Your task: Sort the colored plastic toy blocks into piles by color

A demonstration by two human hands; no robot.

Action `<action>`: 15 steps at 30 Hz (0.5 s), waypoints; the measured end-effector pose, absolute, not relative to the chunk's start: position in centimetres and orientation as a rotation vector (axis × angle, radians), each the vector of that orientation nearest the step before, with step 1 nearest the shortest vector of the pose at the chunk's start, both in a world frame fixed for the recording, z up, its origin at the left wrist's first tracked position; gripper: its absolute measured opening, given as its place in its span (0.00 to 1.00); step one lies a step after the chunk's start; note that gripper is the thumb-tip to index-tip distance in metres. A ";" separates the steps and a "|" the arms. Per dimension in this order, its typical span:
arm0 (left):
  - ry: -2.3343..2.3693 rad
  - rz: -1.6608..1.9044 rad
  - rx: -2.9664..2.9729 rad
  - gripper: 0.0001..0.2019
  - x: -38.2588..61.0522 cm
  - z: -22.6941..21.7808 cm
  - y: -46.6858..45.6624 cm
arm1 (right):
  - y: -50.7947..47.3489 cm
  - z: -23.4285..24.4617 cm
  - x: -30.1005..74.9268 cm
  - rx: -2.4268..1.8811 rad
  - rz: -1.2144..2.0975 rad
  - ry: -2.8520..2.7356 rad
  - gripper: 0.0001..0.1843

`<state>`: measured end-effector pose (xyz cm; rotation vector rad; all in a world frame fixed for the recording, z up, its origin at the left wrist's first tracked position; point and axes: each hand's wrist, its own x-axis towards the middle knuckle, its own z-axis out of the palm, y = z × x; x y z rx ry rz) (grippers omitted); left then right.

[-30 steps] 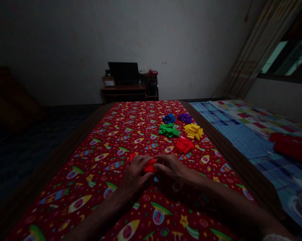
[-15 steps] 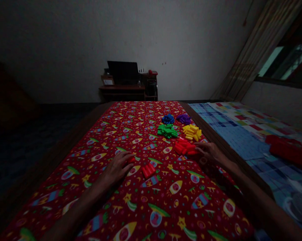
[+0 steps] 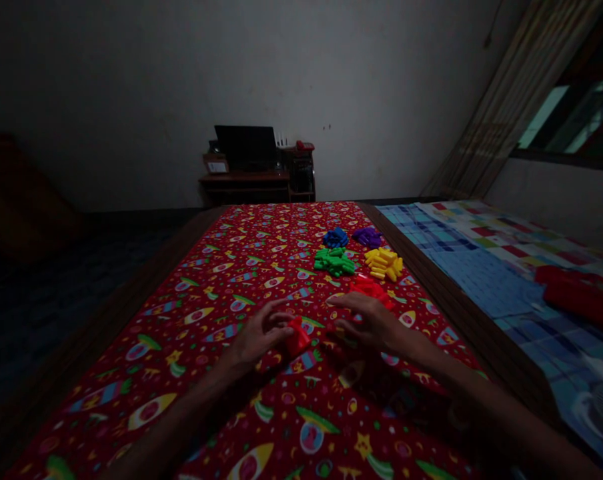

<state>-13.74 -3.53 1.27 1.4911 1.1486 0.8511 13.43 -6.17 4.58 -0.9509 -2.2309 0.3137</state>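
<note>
My left hand (image 3: 262, 335) is at a small group of red pieces (image 3: 298, 341) lying together on the patterned cloth (image 3: 281, 427). Its thumb and fingers close on a red piece at the group's upper left edge, though the fingertips partly hide it. To the right, my right hand (image 3: 374, 323) hovers with thumb and fingers apart and nothing visible between them. Behind it, partly covered by the hand, is a loose heap of short red pieces (image 3: 369, 287).
Beyond the red heap lie piles of green pieces (image 3: 334, 261), yellow pieces (image 3: 383, 263), blue pieces (image 3: 335, 237) and purple pieces (image 3: 367, 237). A monitor (image 3: 246, 147) stands on a desk by the far wall. A blue checked cloth (image 3: 474, 287) spreads on the right.
My left hand has moved right, with its red piece, to the small red group. My right hand has left the red heap and come leftward and nearer, its fingers spreading.
</note>
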 end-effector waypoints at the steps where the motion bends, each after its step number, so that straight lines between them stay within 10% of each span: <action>1: 1.105 0.829 1.461 0.34 -13.1 1.2 -4.0 | -6.3 4.3 11.9 -0.858 0.326 -2.303 0.19; 15: 0.973 0.619 2.486 0.21 -15.1 0.0 -5.0 | -3.3 1.8 20.4 -1.186 -0.163 -2.076 0.13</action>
